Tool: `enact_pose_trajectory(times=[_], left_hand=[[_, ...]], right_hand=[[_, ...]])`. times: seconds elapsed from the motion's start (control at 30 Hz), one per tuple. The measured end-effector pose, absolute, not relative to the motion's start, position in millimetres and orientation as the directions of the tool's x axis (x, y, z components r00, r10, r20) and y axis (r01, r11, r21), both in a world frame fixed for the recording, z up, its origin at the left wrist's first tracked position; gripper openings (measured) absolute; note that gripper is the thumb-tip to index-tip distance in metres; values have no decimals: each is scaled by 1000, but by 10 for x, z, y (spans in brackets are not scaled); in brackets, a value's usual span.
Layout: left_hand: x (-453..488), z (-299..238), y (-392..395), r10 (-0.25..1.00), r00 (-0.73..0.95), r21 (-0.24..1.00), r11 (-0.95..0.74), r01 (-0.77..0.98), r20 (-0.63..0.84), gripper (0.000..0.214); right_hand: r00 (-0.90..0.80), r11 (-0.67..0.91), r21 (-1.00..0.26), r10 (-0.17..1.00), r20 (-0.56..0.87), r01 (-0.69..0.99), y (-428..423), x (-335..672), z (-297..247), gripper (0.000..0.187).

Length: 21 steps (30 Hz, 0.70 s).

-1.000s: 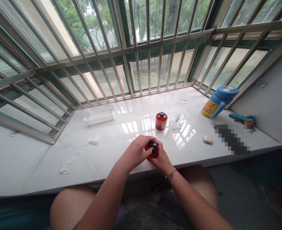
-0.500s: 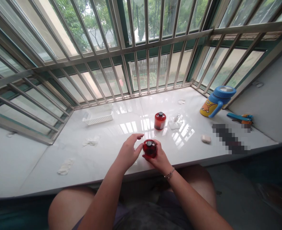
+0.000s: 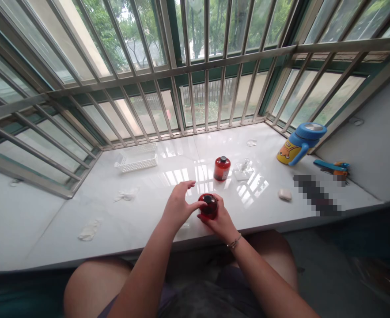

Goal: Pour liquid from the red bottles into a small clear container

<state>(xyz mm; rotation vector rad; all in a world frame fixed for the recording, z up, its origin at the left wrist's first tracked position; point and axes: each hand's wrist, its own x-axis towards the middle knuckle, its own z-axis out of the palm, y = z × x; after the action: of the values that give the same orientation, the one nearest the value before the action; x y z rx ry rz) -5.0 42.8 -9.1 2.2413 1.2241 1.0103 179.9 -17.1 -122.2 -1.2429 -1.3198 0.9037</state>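
A dark red bottle with a black cap point(image 3: 208, 209) stands near the front edge of the white sill, with my right hand point(image 3: 220, 217) wrapped round its right side and front. My left hand point(image 3: 179, 204) is at its left, fingers spread and thumb stretched out over the bottle's shoulder by the cap. Whether the thumb touches the cap, I cannot tell. Behind them a second red bottle point(image 3: 221, 169), also black-capped and with a label low on its side, stands upright. To its right lies a clear plastic piece point(image 3: 244, 169).
A white perforated basket point(image 3: 138, 164) sits at the back left. Crumpled white tissues point(image 3: 90, 230) lie on the left. On the right are a blue and yellow cup point(image 3: 297, 145), a pale case point(image 3: 285, 194), a blue strap point(image 3: 330, 165) and a blurred-out dark item. Metal bars line the window.
My left thumb has moved right, from beside the bottle to over its top near the cap. The right hand keeps its hold. The view has shifted slightly.
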Motion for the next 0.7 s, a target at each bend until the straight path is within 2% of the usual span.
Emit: enact_pose_trajectory(times=[0.17,0.27,0.37,0.43,0.57,0.7], left_hand=[[-350,-41,549,921,176,688,-377,620,347,38],[-224,-23,475,909,250,717,-417,559,334,48],[46,-46,373,841,401,670,-534,515,363,63],[172,-69,349,817,437,637,-571,517,377,65],[85,-93,440,846,380,656,-531,537,374,70],[-218,-62,550,896,253,659,-441,610,365,56]], right_hand=[[99,155,-968,979,177,198,-164,1803,-1224,86],[105,166,-969,977,187,183,-165,1799,-1241,86],[105,171,-970,976,191,172,-170,1797,-1251,84],[109,163,-971,977,184,175,-174,1800,-1245,83],[99,161,-972,979,179,171,-173,1806,-1217,85],[91,166,-968,979,185,189,-168,1807,-1199,84]])
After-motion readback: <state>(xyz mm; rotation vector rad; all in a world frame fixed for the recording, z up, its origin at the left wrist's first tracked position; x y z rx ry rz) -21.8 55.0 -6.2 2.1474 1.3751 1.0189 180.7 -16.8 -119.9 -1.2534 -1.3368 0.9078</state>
